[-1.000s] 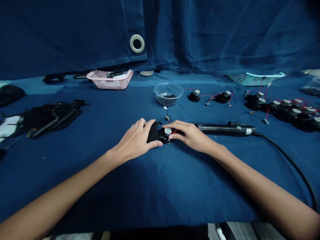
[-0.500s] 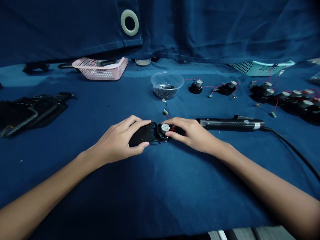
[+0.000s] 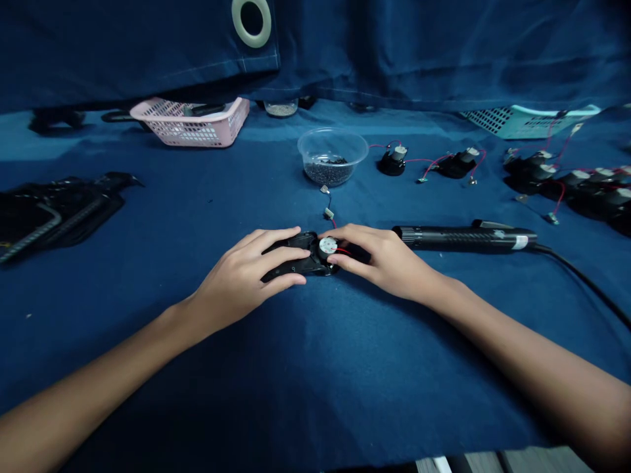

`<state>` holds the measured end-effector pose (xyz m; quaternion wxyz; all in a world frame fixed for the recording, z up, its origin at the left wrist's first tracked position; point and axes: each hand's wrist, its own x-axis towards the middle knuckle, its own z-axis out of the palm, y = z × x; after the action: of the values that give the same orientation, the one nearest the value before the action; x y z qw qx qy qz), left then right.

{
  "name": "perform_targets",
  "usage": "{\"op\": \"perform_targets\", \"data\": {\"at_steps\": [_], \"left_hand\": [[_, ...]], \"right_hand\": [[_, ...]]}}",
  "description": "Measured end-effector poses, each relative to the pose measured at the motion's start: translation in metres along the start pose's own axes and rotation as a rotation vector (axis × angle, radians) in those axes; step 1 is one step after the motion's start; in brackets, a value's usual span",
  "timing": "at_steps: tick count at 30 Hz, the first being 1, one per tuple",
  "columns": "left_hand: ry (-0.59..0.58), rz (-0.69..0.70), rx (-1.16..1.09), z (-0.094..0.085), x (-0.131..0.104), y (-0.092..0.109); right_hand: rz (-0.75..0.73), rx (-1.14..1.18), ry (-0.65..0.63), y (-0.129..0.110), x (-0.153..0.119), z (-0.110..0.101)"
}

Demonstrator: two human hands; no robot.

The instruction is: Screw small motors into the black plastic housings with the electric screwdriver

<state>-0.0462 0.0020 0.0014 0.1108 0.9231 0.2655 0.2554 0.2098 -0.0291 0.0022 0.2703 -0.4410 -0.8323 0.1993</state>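
A black plastic housing [image 3: 298, 267] lies on the blue cloth under my left hand [image 3: 239, 270], whose fingers spread over it and grip its sides. At the housing's right end, a small round motor [image 3: 328, 246] with a pale top and red wires sits in a black round base. My right hand [image 3: 384, 257] pinches this motor unit between thumb and fingers. Motor and housing touch; whether they are joined cannot be seen. From the motor, a wire leads up to a small connector board [image 3: 328, 213]. The housing's left end is hidden by my left hand.
A black electric screwdriver [image 3: 458, 238] with a cable lies right of my hand. Behind stand a clear bowl [image 3: 310, 156] of small dark pieces, a pink basket [image 3: 190, 135] and a teal basket [image 3: 537, 125]. Several motor units [image 3: 530, 174] sit right, black parts [image 3: 64, 203] left.
My left hand has shifted slightly right, its fingers spreading further over the housing, which now sits closer against the motor unit. My right hand keeps its pinch. The camera view has tilted slightly.
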Motion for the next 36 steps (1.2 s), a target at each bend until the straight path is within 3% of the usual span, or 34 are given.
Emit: {"op": "perform_targets", "data": {"at_steps": [15, 36], "left_hand": [[0.061, 0.164, 0.038, 0.0055, 0.0048, -0.0031], [-0.032, 0.226, 0.128, -0.0032, 0.0077, -0.0046]], "right_hand": [[-0.009, -0.003, 0.017, 0.0012, 0.0007, 0.0011], [0.016, -0.013, -0.018, -0.002, -0.0003, -0.0005]]}}
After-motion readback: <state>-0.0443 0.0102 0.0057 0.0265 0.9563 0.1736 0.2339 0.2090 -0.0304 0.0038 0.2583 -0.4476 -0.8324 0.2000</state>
